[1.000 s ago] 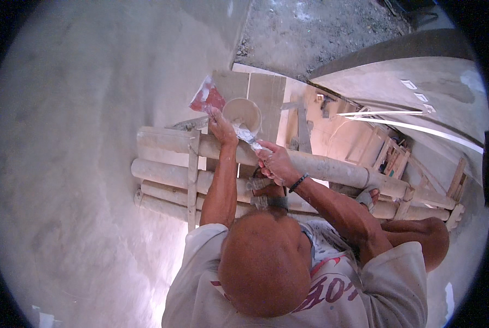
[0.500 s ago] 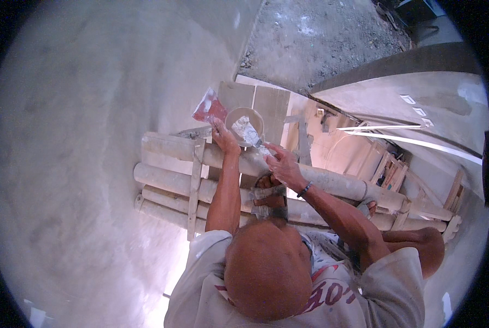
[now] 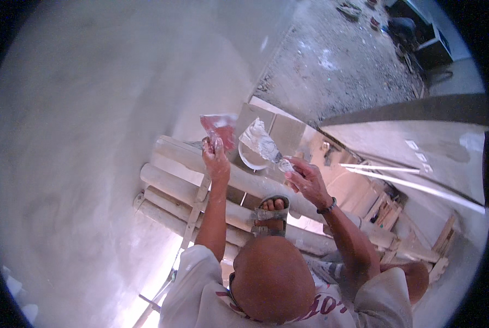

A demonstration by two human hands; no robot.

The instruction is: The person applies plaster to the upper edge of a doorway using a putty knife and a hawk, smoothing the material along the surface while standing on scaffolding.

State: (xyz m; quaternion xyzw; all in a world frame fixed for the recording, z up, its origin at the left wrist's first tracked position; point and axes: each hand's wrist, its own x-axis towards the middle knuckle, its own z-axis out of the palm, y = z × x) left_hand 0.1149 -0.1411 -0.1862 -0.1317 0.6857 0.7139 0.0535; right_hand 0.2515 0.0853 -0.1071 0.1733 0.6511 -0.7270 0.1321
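My left hand (image 3: 216, 161) is raised in front of the grey wall and grips a red flat scraper (image 3: 218, 130), blade up. To its right, my right hand (image 3: 306, 179), with a dark band on the wrist, holds a putty knife (image 3: 260, 141) whose blade is loaded with white plaster. The two blades sit close together, slightly apart. Just below them is a white bowl (image 3: 248, 159), partly hidden by the knife. My sandalled foot (image 3: 272, 210) rests on round wooden poles (image 3: 173, 183).
A smooth grey plastered wall (image 3: 91, 136) fills the left. The poles form a platform under me. Flat boards (image 3: 288, 134) lie beyond the bowl. Rubble-strewn floor (image 3: 343, 60) lies far below, with wooden pieces (image 3: 386, 210) at the right.
Both hands have lifted the scraper and the plaster-loaded knife up and away from the bowl. The view has tilted, showing more wall and floor.
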